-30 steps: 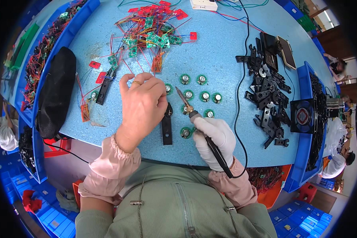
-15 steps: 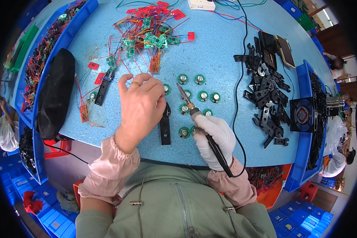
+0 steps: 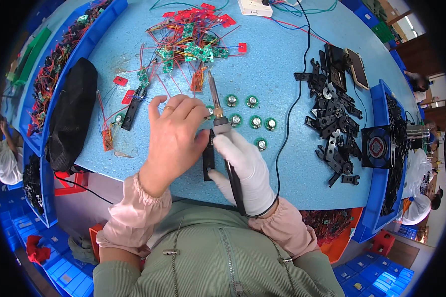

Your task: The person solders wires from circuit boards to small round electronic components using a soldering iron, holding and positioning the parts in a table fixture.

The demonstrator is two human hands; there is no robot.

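My right hand (image 3: 248,166), in a white glove, grips a soldering iron (image 3: 223,124), its metal tip pointing away from me. A black plastic strip (image 3: 208,161) lies between my hands. One gloved finger reaches its near end. My bare left hand (image 3: 173,141) is curled beside the strip, thumb at its upper end. What its fingertips pinch, if anything, is hidden. Just right of the iron sit several small round green-rimmed speakers (image 3: 255,122). Another black strip (image 3: 130,114), with wires and a green circuit board (image 3: 142,76) at its far end, lies left of my left hand.
Wired green boards with red tabs (image 3: 198,49) are heaped at the back. Black plastic parts (image 3: 334,119) pile up on the right, near a blue bin (image 3: 379,94). A black cloth bundle (image 3: 74,114) lies left. The iron's black cord (image 3: 285,143) crosses the table.
My right hand has moved left with the soldering iron, which now stands steeper beside my left hand. A gloved finger has come to the black strip. My left hand stays nearly in place.
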